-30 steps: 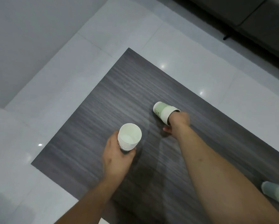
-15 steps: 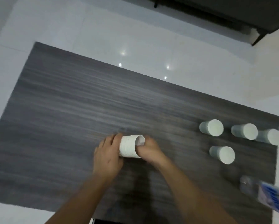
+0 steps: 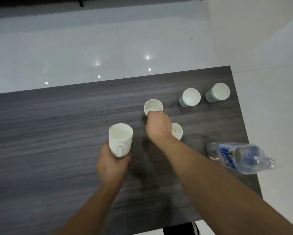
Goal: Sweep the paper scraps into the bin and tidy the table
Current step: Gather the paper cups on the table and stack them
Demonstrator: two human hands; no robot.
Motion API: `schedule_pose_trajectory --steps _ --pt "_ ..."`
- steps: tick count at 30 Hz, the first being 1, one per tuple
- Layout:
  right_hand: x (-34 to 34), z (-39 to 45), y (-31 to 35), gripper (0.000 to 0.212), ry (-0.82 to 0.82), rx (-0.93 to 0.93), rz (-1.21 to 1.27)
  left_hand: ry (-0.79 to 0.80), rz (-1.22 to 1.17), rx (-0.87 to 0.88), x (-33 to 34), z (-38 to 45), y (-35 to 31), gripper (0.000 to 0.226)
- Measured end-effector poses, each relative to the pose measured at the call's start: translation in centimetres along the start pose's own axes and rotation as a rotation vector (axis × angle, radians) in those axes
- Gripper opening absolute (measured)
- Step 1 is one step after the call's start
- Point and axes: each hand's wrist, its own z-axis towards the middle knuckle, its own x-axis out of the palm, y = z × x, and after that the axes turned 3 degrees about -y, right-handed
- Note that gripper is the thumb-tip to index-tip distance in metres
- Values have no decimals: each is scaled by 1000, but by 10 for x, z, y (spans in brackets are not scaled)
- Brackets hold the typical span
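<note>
Paper cup stack (image 3: 120,140) in left hand (image 3: 111,164) (upright).

- Left hand (image 3: 111,167), right hand (image 3: 156,126): both bare, no gloves, rings or watch.
- Forearms bare, no sleeves in view.

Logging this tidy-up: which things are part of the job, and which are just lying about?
In the job: stack of white paper cups in left hand; white paper cup at right hand; three loose cups.
Lying about: clear plastic bottle.
</note>
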Motion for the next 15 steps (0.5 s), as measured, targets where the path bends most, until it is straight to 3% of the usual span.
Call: schedule_pose_trajectory --steps 4,6,11,15 --pt "-13 -59 -47 39 -411 -95 128 -1 30 -32 21 -14 -17 69" --pt "-14 -89 -76 38 -499 -101 99 -22 16 -49 34 -19 -29 69" --pt "10 -90 -104 31 -30 -55 -134 -27 -2 -25 67 -21 -52 61" --pt "25 -51 -105 32 140 -116 -104 -28 19 8 81 -12 -58 61"
